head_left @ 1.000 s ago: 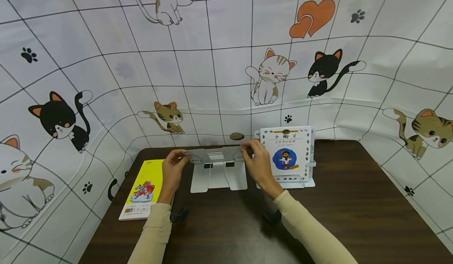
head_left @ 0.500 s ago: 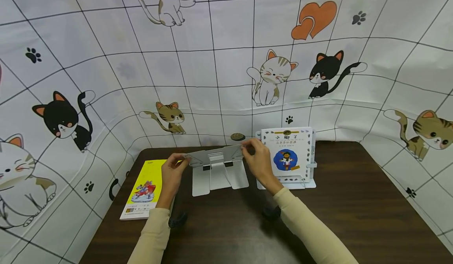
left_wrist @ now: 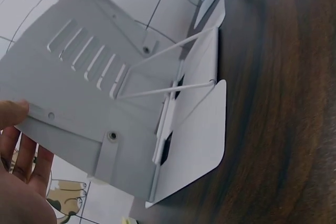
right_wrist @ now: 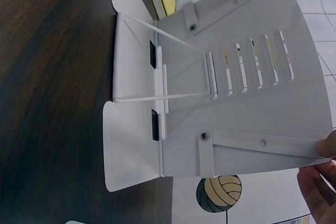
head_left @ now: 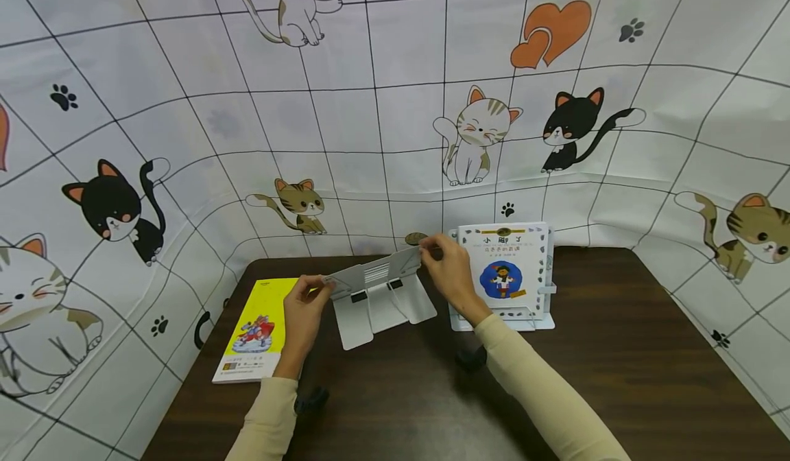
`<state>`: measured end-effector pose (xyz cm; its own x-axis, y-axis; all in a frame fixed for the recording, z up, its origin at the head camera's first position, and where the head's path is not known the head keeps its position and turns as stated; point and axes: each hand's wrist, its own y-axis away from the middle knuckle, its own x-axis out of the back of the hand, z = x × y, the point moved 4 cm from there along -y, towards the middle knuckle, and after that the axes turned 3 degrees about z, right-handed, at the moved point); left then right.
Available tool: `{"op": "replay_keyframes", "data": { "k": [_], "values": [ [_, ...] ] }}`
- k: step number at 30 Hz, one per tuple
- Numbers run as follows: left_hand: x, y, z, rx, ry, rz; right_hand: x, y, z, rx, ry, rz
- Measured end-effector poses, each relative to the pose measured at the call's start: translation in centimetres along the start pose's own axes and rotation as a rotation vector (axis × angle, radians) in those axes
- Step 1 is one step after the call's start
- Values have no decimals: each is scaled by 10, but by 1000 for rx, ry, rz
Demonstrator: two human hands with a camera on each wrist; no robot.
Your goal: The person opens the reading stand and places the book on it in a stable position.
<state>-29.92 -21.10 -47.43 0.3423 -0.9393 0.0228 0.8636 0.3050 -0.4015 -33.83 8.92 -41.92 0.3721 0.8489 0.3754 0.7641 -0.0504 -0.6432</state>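
Note:
A white folding metal book stand [head_left: 385, 306] stands on the dark table with its back towards me, its left end angled nearer. My left hand [head_left: 304, 320] pinches the left edge of its raised back plate. At the opposite edge, my right hand [head_left: 453, 276] pinches the upper corner between thumb and fingers. In the left wrist view, the stand [left_wrist: 73, 90] shows slots in its plate and a wire prop running to the base. The right wrist view has the stand's plate [right_wrist: 252, 116] close up, with two hinged strips folded against it.
A yellow-covered book [head_left: 268, 310] lies flat at the left. On the right, close beside my right hand, a white picture book [head_left: 501, 279] leans upright on a second white stand [head_left: 543, 322]. A cat-printed wall sheet [head_left: 395, 138] hangs behind the table [head_left: 586, 358].
The book stand has turned in my hands: its left end has come nearer to me and its right end has gone farther back. Both books have stayed put.

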Motion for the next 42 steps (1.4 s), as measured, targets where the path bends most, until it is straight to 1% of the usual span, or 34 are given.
{"op": "replay_keyframes", "data": {
  "k": [9, 14, 18, 20, 23, 27, 30, 32, 35, 36, 39, 42],
  "values": [
    [-1, 14, 10, 32, -54, 30, -7, -12, 3, -1, 5, -25],
    [-3, 23, 14, 33, -70, 16, -12, -18, 6, -34, 15, -32],
    [-7, 31, 18, 8, -91, -9, -16, -24, 7, -53, -5, -36],
    [-10, 35, 20, -13, -91, -21, -18, -27, 8, -58, -15, -38],
    [-15, 40, 24, -50, -61, -32, -22, -31, 9, -77, -22, -47],
    [-24, 50, 32, -125, -14, -52, -27, -37, 12, -110, -33, -75],
    [-31, 56, 37, -209, -15, -66, -31, -41, 14, -123, -47, -101],
    [-36, 60, 41, -276, -33, -75, -33, -43, 15, -125, -53, -119],
    [-43, 66, 48, -353, -58, -85, -36, -46, 16, -146, -89, -158],
    [-45, 67, 49, -367, -68, -89, -37, -47, 16, -153, -101, -169],
    [-52, 71, 50, -366, -72, -107, -41, -49, 15, -171, -127, -206],
    [-60, 76, 50, -365, -69, -119, -45, -52, 15, -170, -115, -235]
  ]
}}
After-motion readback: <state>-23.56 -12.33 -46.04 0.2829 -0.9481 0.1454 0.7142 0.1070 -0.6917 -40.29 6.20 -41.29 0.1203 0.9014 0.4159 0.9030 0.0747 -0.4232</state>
